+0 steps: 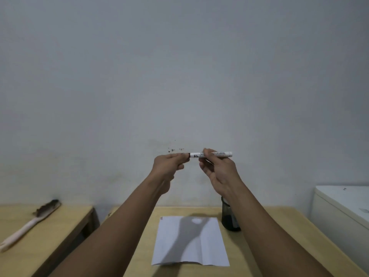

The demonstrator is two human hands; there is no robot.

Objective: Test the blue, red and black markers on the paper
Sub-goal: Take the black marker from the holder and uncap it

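Both hands are raised in front of the wall, holding a white marker point(216, 154) level between them. My right hand point(216, 170) grips its white barrel. My left hand point(169, 164) pinches the dark cap end at the marker's left tip; the fingers hide most of the cap. Below, a white sheet of paper point(189, 240) lies on the wooden table point(279, 236), with small blue and red marks point(161, 218) at its top left corner. The shadow of my arms falls across the sheet.
A dark translucent cup point(229, 216) stands right of the paper, partly behind my right forearm. A brush with a pale handle point(30, 224) lies on a second table at left. A white cabinet point(343, 212) sits at the right edge.
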